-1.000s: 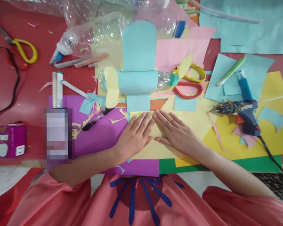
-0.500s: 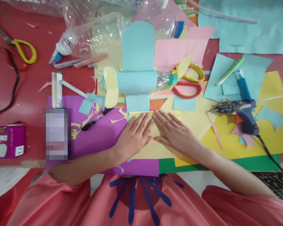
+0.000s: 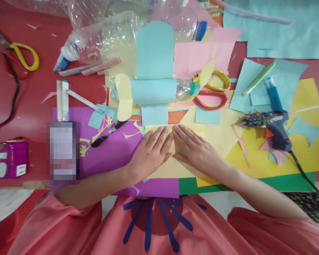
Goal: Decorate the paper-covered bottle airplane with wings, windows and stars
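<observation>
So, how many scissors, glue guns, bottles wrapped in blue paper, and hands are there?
Left scissors and right scissors: 2
Glue gun: 1
Wrapped bottle: 1
Left hand and right hand: 2
Total: 6

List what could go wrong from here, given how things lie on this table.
The glue gun points its nozzle toward the middle of the table; if hot, it might burn a right arm that swings out.

The paper-wrapped bottle lies just beyond the left grip and right grip, so a forward reach could knock it.
</observation>
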`<state>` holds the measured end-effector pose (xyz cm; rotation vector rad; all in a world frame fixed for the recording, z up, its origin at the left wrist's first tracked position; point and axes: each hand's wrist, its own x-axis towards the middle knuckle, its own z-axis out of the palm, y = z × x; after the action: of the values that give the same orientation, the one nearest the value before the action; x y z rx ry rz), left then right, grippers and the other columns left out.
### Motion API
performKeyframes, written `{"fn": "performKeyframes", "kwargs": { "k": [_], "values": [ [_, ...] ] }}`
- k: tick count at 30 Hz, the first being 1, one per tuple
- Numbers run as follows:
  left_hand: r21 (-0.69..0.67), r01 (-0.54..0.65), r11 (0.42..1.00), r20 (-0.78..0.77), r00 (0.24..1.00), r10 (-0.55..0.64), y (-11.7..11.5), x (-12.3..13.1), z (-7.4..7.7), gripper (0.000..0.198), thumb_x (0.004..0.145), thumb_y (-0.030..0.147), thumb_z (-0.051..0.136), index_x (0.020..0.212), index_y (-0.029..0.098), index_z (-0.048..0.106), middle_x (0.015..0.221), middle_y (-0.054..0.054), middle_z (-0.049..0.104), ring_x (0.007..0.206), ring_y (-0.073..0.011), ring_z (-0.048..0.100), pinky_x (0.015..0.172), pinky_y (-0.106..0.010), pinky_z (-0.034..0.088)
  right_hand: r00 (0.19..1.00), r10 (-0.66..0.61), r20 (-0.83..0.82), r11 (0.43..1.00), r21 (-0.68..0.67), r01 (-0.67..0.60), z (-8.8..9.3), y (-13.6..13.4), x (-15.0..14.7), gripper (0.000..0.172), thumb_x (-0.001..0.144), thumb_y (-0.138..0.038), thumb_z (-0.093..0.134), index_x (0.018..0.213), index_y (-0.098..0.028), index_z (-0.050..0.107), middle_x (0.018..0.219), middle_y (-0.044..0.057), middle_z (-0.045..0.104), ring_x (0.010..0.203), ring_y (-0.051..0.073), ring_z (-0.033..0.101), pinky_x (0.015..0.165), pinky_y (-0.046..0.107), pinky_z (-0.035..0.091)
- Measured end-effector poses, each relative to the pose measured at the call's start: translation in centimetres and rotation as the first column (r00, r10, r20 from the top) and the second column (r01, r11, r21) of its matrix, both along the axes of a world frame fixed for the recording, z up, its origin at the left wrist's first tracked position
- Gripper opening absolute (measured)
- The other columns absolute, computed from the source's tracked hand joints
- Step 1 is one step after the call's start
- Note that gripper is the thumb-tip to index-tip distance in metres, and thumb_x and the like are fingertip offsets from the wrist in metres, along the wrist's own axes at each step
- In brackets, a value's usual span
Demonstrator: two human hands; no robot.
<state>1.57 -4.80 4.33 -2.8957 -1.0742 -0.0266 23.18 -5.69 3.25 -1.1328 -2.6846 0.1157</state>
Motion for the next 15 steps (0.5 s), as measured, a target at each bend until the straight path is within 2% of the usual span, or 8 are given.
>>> {"fn": "performKeyframes", "kwargs": {
  "k": [3, 9, 15],
  "values": [
    [0.025, 0.001, 1.0, 0.01, 1.0, -0.002, -0.04, -0.03, 0.01, 0.047, 0.107, 0.03, 0.039, 0.144, 0.006, 0.055, 0.147, -0.02, 0.059, 0.136, -0.0302, 0.059, 0.109, -0.045, 0.053, 1.0, 0.005, 0.02, 1.0, 0.026, -0.005, 0.11, 0.07, 0.02, 0.064, 0.104, -0.039, 0.045, 0.151, 0.005, 0.041, 0.147, 0.024, 0.057, 0.141, 0.03, 0.054, 0.113, 0.043, 0.051],
    [0.096, 0.007, 0.995, 0.038, 0.999, -0.011, -0.1, -0.02, 0.08, 0.044, 0.107, 0.028, 0.04, 0.139, 0.007, 0.06, 0.141, -0.018, 0.064, 0.129, -0.0286, 0.065, 0.104, -0.042, 0.056, 0.999, 0.017, 0.037, 0.999, 0.046, -0.018, 0.37, 0.13, -0.03, 0.059, 0.104, -0.037, 0.048, 0.144, 0.006, 0.049, 0.146, 0.023, 0.059, 0.139, 0.03, 0.056, 0.111, 0.042, 0.052],
    [0.118, 0.003, 0.993, 0.048, 0.999, -0.009, -0.37, 0.11, -0.3, 0.043, 0.106, 0.026, 0.039, 0.138, 0.004, 0.059, 0.141, -0.019, 0.064, 0.129, -0.03, 0.065, 0.104, -0.043, 0.056, 0.998, 0.037, 0.043, 0.997, 0.071, -0.04, 0.83, 0.39, -0.07, 0.052, 0.103, -0.035, 0.049, 0.135, 0.005, 0.057, 0.142, 0.023, 0.062, 0.134, 0.03, 0.061, 0.106, 0.041, 0.057]
  ]
}}
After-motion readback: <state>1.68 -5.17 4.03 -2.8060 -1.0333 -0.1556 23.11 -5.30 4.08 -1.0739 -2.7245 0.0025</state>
